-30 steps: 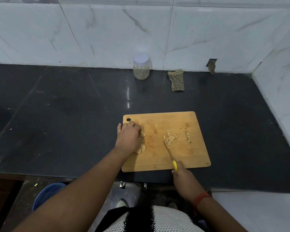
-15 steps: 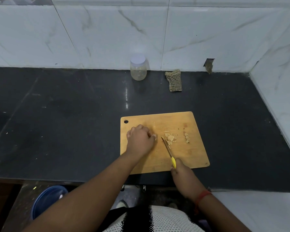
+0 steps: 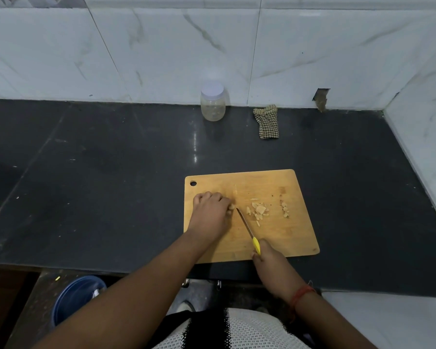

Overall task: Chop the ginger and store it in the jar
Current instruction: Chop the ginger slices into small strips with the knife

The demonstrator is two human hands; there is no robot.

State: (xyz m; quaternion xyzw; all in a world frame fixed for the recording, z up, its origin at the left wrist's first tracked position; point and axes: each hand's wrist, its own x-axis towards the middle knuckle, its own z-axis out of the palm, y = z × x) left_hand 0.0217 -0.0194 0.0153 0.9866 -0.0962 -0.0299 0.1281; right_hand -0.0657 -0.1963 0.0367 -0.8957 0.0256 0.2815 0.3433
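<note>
— The fingers [image 3: 225,201] of the left hand [image 3: 212,212] curl over a ginger piece [image 3: 231,207] on the cutting board [image 3: 287,238]; the right hand [image 3: 267,258] grips the knife [image 3: 248,229].

— Where's the blade?

— Its tip sits just beside those fingertips. A slip could nick them, I'd say.

— And the jar [image 3: 212,102]?

— By the wall, lid on, well apart from the chopped bits [image 3: 258,210]. Carrying them could scatter some.

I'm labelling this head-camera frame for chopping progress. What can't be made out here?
- Ginger piece held by the left hand: mostly hidden under curled fingers.
- Knife handle: mostly covered by the right hand.
- Jar contents: too small and blurry.
</note>
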